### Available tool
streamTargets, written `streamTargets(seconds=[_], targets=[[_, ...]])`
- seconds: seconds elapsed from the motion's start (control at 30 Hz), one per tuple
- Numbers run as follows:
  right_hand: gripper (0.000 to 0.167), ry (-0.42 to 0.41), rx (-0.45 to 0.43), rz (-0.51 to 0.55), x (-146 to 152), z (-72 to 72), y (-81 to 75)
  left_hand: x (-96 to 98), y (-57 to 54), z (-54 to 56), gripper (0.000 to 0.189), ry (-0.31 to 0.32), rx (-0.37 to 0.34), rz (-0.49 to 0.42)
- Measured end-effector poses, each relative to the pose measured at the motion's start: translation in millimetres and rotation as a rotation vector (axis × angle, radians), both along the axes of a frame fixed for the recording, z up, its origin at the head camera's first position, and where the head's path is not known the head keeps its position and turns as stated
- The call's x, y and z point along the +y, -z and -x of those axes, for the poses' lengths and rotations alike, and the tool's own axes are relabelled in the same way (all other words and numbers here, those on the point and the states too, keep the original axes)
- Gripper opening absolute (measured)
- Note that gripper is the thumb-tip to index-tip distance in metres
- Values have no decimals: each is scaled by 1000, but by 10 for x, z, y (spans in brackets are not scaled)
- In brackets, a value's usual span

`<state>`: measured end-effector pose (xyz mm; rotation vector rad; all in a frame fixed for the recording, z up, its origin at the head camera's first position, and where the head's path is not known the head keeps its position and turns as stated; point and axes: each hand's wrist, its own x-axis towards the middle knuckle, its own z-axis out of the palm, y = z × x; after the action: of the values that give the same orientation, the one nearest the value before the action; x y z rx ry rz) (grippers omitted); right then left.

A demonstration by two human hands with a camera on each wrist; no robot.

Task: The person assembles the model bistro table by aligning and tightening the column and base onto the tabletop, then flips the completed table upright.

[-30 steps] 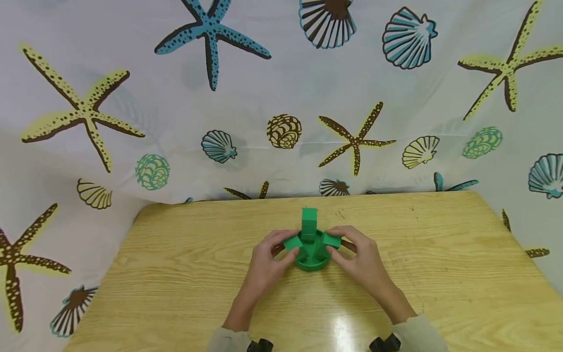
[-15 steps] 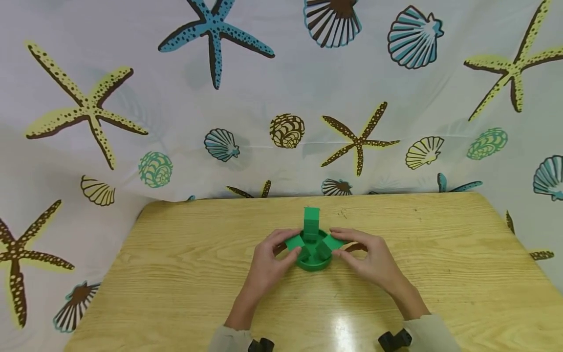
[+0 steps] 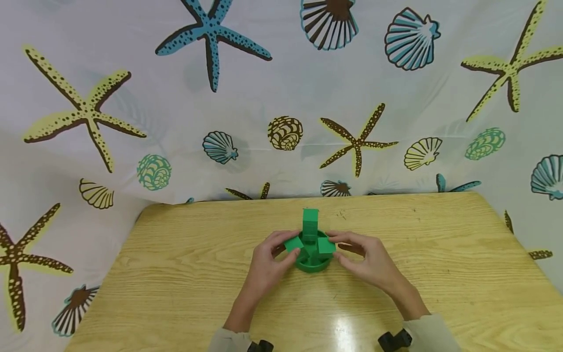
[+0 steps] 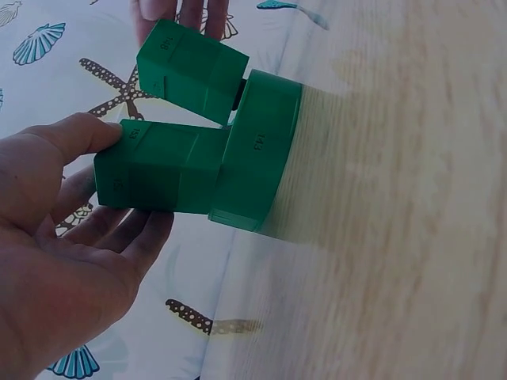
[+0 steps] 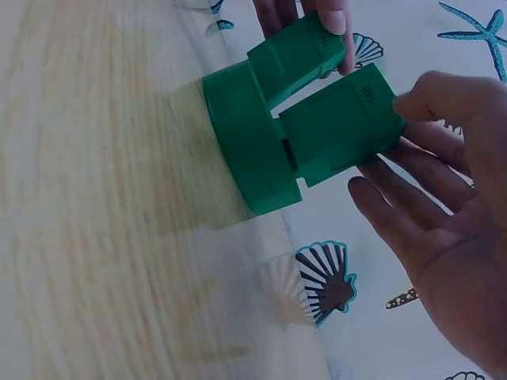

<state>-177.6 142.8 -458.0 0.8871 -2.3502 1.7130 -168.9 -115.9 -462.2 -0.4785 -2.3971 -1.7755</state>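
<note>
A round green base (image 3: 313,269) stands on the table with three green blocks rising from it. My left hand (image 3: 270,259) pinches the left block (image 3: 293,243) between thumb and fingers. On the other side, my right hand (image 3: 371,254) holds the right block (image 3: 326,246) near its top, with the thumb at one corner. The third block (image 3: 310,222) stands upright at the back, untouched. In the right wrist view a narrow dark gap separates the right block (image 5: 341,127) from the base (image 5: 245,142). Small numbers mark the base (image 4: 261,150) and blocks in the left wrist view.
The wooden table (image 3: 176,274) reaches out to both sides of the hands. Behind it and at its sides hangs a white cloth (image 3: 246,107) printed with starfish and shells. Each wrist carries a black camera mount, such as the right mount (image 3: 395,340).
The right block has turned so its top now sits squarer to the head view. My right hand has shifted slightly right and changed its grip on it; the left hand has hardly moved.
</note>
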Motion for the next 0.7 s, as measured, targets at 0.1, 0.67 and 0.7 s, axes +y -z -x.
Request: streamTargets(seconds=[0.1,0.67,0.7], targets=[[26,20,11,-17,-30,2,11,-1,-7,5,37,3,0,-6],[18,41,120,-76,-128,142,80,20,-3,46,36,-1,-5,-17],[18,34,116,-68,-128,150,80,20,-5,45,36,-3,-5,-16]])
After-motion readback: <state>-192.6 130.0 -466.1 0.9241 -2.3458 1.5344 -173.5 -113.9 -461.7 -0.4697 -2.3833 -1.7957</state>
